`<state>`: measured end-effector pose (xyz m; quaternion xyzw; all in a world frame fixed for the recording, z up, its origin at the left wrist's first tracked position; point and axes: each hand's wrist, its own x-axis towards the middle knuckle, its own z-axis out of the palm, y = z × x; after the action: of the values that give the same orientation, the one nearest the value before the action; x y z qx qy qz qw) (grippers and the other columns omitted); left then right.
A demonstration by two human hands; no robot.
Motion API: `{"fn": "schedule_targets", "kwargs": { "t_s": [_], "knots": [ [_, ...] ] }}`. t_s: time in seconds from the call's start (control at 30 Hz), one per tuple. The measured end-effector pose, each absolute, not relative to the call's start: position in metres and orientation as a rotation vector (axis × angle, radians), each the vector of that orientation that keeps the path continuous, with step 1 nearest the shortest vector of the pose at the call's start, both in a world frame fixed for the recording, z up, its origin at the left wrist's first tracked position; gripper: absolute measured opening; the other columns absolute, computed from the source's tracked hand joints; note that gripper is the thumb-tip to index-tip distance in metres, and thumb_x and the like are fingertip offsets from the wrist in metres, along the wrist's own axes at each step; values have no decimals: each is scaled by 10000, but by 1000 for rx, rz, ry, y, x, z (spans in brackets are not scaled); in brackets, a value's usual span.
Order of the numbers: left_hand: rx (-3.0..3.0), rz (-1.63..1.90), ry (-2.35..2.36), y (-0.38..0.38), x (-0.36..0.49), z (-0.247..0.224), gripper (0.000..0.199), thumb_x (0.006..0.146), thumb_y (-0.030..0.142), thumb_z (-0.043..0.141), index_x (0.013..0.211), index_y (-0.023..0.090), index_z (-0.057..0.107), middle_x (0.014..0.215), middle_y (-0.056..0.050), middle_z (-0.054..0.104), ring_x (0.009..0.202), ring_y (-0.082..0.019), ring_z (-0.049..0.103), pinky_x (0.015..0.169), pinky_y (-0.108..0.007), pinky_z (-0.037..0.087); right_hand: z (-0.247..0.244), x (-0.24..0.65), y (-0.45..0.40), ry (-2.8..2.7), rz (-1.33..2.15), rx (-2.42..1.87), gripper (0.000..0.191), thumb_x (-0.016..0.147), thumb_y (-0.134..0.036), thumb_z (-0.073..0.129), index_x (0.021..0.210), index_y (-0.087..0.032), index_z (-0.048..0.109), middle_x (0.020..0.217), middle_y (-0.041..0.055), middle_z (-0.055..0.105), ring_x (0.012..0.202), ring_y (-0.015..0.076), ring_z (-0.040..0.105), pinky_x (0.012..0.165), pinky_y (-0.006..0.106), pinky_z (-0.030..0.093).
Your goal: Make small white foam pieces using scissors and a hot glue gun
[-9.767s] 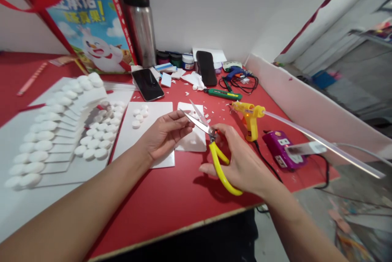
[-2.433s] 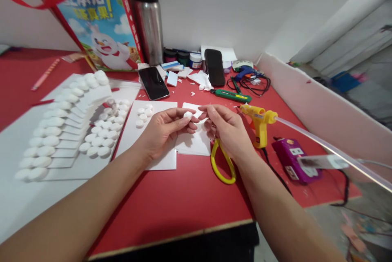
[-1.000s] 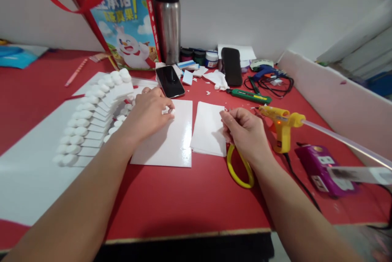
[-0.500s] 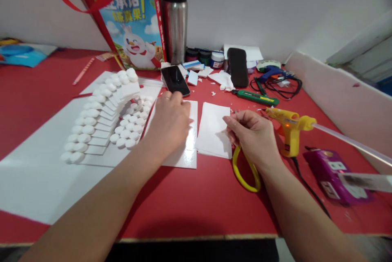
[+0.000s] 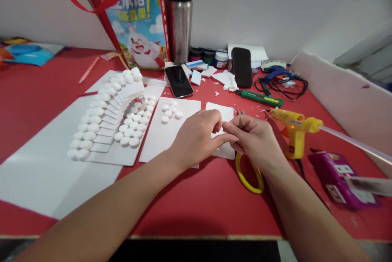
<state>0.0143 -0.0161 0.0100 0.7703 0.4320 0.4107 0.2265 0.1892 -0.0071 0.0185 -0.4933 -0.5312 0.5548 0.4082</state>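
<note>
**Parts Lost to Sight**

As seen from where I stand, anything between the fingertips of the left hand (image 5: 197,139) and right hand (image 5: 255,137) is hidden. The right hand conceals the middle of the scissors (image 5: 258,186); blade tips and part of a yellow handle emerge. Both hands overlap the paper (image 5: 221,109); the left arm covers the near right part of the board (image 5: 159,141). Cropped above: the bag (image 5: 142,29). Cropped at left: blue packet (image 5: 36,56), white sheet (image 5: 45,180). Cropped at right: glue stick (image 5: 355,143), pale strip (image 5: 373,185). Print on the jars (image 5: 209,57) and knife (image 5: 261,97) is too small to read; marks on the purple box (image 5: 338,179) are blurred.
</note>
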Motion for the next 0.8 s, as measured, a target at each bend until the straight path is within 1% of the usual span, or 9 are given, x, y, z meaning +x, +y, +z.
{"fn": "schedule_targets", "kwargs": {
  "t_s": [0.13, 0.27, 0.37, 0.53, 0.67, 0.8],
  "knots": [
    [2129, 1077, 1158, -13, 12, 8, 416, 982, 498, 620, 725, 205, 475, 701, 7, 545, 679, -156, 484, 674, -309, 351, 19, 192, -8, -1384, 1491, -1203, 491, 787, -565, 834, 603, -182, 588, 471, -35, 524, 347, 53, 380, 338, 211, 239],
    [2155, 1017, 1126, -12, 11, 10, 403, 1012, 430, 576, 693, 198, 494, 688, -5, 551, 694, -167, 491, 678, -319, 339, 20, 196, -9, -1424, 1479, -1166, 486, 851, -552, 782, 596, -165, 635, 472, -25, 522, 342, 48, 378, 344, 214, 231],
    [2017, 973, 1135, -14, 12, 11, 333, 1010, 373, 581, 734, 191, 552, 702, -3, 587, 680, -159, 510, 668, -309, 348, 22, 196, -10, -1432, 1483, -1119, 461, 885, -528, 755, 620, -159, 677, 480, -25, 518, 349, 44, 377, 356, 214, 231],
    [1718, 989, 1042, -17, 14, 11, 264, 1022, 351, 562, 837, 187, 655, 734, -4, 664, 673, -141, 578, 661, -278, 415, 24, 194, -10, -1358, 1536, -1091, 332, 813, -438, 839, 664, -163, 727, 548, -7, 608, 355, 36, 362, 344, 216, 206],
    [1556, 992, 923, -17, 14, 9, 235, 1001, 338, 609, 858, 170, 689, 775, -24, 710, 663, -125, 610, 671, -261, 480, 27, 194, -10, -1344, 1533, -1124, 306, 774, -427, 868, 668, -167, 747, 525, -3, 608, 356, 42, 372, 337, 214, 211],
    [1392, 968, 839, -14, 13, 8, 232, 969, 354, 665, 882, 143, 711, 788, -51, 741, 672, -134, 663, 688, -264, 537, 29, 194, -9, -1292, 1572, -1111, 300, 732, -412, 899, 667, -159, 752, 515, 0, 609, 348, 36, 372, 332, 205, 193]
  ]
}}
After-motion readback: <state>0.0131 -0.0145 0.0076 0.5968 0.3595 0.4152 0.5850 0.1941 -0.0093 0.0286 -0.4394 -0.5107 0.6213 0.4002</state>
